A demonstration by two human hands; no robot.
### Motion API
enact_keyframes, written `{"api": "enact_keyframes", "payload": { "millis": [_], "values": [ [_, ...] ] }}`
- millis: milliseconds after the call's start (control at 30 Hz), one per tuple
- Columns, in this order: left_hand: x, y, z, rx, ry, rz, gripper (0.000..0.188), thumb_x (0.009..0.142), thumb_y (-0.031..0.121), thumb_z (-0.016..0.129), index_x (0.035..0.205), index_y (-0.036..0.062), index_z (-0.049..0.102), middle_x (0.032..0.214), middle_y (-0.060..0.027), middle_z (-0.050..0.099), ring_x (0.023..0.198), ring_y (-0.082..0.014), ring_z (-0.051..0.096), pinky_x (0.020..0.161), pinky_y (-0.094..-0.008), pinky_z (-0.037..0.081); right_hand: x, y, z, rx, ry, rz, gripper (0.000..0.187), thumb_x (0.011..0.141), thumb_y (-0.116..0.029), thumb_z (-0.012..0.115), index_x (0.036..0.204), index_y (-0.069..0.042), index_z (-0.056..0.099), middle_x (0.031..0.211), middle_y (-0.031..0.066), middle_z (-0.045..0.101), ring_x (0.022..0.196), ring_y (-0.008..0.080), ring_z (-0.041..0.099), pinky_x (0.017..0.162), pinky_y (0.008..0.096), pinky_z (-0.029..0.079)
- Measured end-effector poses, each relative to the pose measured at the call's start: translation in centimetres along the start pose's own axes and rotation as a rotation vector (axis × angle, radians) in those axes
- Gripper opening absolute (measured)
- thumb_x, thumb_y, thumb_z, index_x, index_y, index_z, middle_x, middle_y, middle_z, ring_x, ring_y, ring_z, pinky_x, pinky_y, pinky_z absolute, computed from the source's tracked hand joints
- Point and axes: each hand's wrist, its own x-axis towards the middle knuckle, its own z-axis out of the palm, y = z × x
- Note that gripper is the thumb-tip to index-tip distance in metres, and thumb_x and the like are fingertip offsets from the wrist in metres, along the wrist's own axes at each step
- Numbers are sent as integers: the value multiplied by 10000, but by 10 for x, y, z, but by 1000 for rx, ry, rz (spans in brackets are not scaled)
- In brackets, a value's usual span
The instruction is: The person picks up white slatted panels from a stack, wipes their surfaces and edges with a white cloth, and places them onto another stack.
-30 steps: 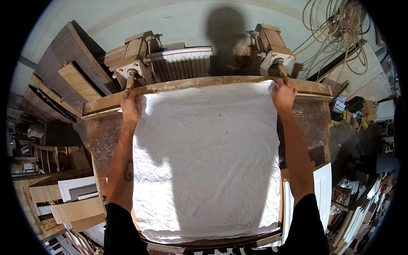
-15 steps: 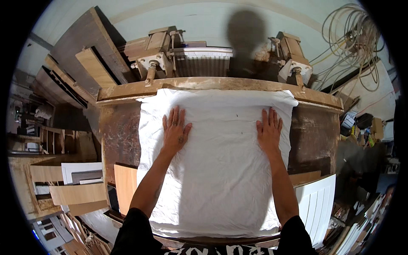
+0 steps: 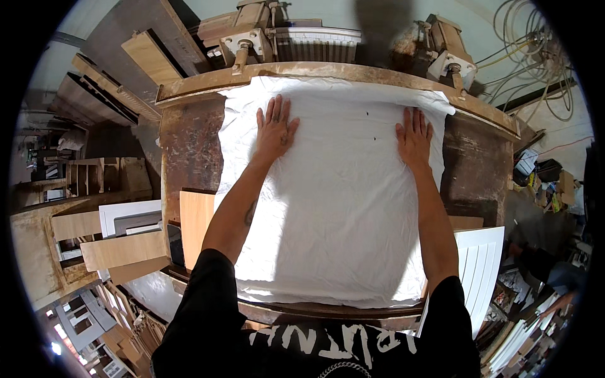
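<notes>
A wrinkled white cloth (image 3: 343,214) is spread over a worn brown worktable (image 3: 189,142). Near its far left part lies my left hand (image 3: 275,132), palm down, with fingers stretched out and pointing away from me. My right hand (image 3: 414,140) presses flat on the far right part in the same way. Neither hand grasps anything. Two small dark marks show on the cloth between them. Whatever lies beneath the cloth is hidden.
A wooden rail (image 3: 365,74) runs along the table's far edge, with a metal clamp cylinder (image 3: 242,50) at left and another clamp cylinder (image 3: 452,60) at right. A light wood panel (image 3: 196,220) and a white grooved panel (image 3: 480,268) flank the cloth. Coiled hoses (image 3: 535,63) hang far right.
The whole view has shifted, so the table and cloth sit higher in the picture and more of my shirt shows. My hands stay flat at about the same places on the cloth.
</notes>
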Motion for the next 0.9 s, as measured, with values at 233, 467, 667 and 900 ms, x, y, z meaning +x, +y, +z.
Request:
{"api": "enact_keyframes", "payload": {
  "millis": [233,467,667,900],
  "values": [
    [-146,62,-72,-271,-94,186,448,852,173,599,1263,31,491,1279,-133,517,1202,-322,460,1054,-490,292,-110,-44,-82,425,101,-127,220,808,-103,641,1013,-29,614,993,129,624,927,319,558,845,440,411],
    [-206,92,-92,-231,-378,178,586,905,286,550,1370,-6,347,1409,-143,348,1344,-296,275,1124,-498,155,-194,-85,-103,383,-101,-148,315,819,-187,646,1079,-15,599,1126,148,564,1040,305,515,962,464,343],
    [-201,91,-80,-98,-367,131,577,931,368,486,1358,0,367,1387,-143,373,1335,-283,288,1110,-522,152,-191,-78,-92,367,-54,-172,311,838,-208,620,1083,-21,584,1163,149,528,1090,318,475,982,480,313],
    [-190,96,-88,-127,-330,45,547,925,395,490,1303,3,435,1327,-174,429,1280,-319,338,1088,-516,176,-197,-85,-99,352,3,-128,288,837,-226,627,1051,-35,598,1084,132,555,1021,307,501,970,485,313]
  ]
}}
